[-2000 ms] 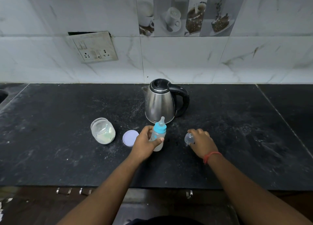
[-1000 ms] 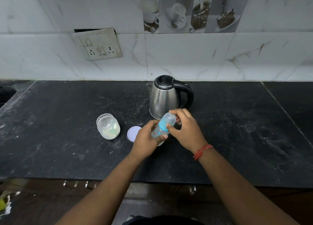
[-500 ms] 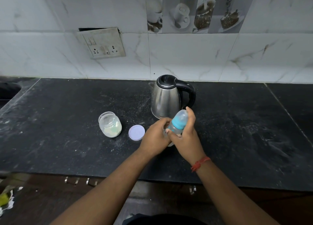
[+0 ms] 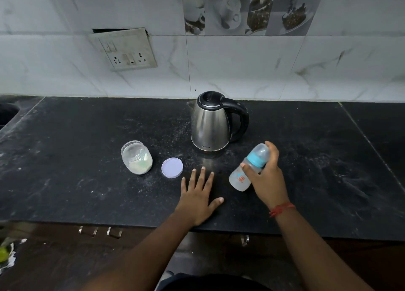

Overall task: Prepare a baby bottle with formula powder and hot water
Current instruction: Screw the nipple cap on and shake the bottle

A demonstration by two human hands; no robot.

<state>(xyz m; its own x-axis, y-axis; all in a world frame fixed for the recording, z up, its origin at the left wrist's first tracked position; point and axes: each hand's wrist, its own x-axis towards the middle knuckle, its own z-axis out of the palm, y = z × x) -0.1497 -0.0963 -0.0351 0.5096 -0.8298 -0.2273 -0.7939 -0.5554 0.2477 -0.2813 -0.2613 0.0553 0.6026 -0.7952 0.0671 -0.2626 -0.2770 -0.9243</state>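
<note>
The baby bottle (image 4: 241,177), clear with a blue collar and a clear cap on top, is tilted in the air just right of centre. My right hand (image 4: 266,176) is wrapped around its neck and cap. My left hand (image 4: 198,196) lies flat on the black counter (image 4: 76,176), fingers spread, holding nothing. An open glass jar (image 4: 137,157) with pale formula powder stands to the left, its lilac lid (image 4: 172,167) flat beside it. The steel kettle (image 4: 210,124) with a black handle stands behind, lid closed.
A tiled wall with a switch and socket plate (image 4: 126,49) rises behind the counter. A sink edge (image 4: 6,113) shows at the far left. Drawer handles (image 4: 99,231) sit below the counter's front edge. White powder dusts the counter around the kettle.
The clear cap went from my right hand on the counter onto the bottle. My left hand let go of the bottle and dropped flat on the counter; my right hand carried the bottle to the right.
</note>
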